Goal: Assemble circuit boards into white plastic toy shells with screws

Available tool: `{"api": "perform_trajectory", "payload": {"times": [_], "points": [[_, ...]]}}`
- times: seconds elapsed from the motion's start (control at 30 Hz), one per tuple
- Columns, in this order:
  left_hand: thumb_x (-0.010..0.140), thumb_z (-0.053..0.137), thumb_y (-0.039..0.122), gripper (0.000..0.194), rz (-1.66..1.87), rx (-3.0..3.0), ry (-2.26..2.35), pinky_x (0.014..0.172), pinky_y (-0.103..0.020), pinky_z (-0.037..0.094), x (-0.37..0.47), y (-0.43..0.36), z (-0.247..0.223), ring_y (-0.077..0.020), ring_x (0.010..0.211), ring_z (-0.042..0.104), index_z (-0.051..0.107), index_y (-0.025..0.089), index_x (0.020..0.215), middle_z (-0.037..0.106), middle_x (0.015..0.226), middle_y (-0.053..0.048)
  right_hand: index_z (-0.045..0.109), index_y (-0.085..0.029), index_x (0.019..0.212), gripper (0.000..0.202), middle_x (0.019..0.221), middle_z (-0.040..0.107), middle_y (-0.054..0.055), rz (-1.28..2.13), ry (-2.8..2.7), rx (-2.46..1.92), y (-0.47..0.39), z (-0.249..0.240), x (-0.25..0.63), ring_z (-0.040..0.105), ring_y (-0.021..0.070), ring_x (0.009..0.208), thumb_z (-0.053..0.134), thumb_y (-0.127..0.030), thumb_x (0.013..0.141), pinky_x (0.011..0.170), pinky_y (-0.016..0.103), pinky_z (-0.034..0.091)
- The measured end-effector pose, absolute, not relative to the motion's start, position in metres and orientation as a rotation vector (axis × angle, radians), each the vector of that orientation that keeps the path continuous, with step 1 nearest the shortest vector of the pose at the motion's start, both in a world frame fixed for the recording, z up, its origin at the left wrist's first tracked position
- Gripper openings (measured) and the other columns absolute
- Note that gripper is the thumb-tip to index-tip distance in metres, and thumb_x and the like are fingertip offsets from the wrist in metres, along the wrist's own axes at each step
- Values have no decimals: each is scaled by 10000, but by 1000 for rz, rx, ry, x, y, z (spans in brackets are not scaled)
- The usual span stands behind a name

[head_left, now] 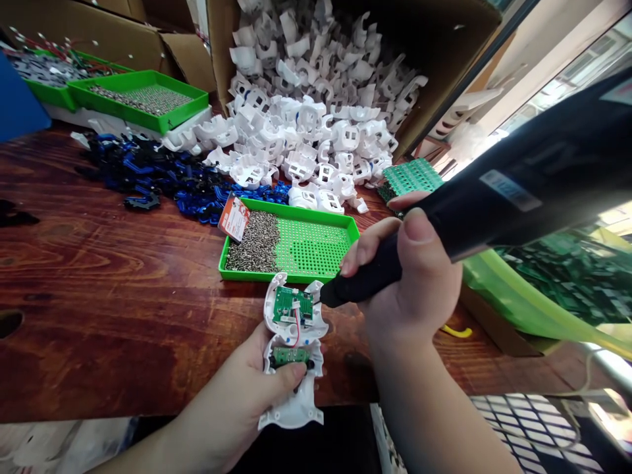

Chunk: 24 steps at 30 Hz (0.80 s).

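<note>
My left hand (pixel 266 375) grips a white plastic housing (pixel 293 401) near the table's front edge, its thumb over the lower part. Inside the housing sit a green circuit board (pixel 286 304) at the top and a smaller green board (pixel 290 356) below, with a thin red and white cable between them. My right hand (pixel 412 283) is wrapped round a black electric screwdriver (pixel 368 273). Its tip points left at the right edge of the upper board. Whether the tip touches a screw is too small to tell.
Beyond the housing lies a green tray (pixel 316 253) of small screws with a card. White shells (pixel 306 131) spill from a cardboard box behind. Blue and black parts (pixel 148 168) lie left, green boards (pixel 557 283) right, another green tray (pixel 143 99) back left.
</note>
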<state>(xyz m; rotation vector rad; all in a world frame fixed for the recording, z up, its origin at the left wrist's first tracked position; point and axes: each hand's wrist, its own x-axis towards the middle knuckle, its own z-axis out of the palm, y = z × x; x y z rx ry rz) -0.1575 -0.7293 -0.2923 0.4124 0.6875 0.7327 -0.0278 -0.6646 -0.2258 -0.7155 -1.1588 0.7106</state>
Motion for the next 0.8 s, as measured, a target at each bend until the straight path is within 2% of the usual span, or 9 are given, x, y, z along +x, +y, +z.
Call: {"api": "perform_trajectory", "payload": {"times": [0.37,0.8], "points": [[668,727,154,443,722,343,727,681,-265,452,-159,-730,-287,-168,763,603,604,199,1091,681,899,-62,499,-254,863,124,482,461,-77,719,-1183,-742,-667,-225,-29,467,105,368,572,-328,794,368,233,377],[680,727,186,492,686,377,726,684,-264,438,-165,-730,-287,-165,767,594,549,209,1137,655,901,-52,490,-226,825,133,462,500,-68,792,-1212,-660,-670,-226,-29,476,118,345,589,-295,769,364,247,402]]}}
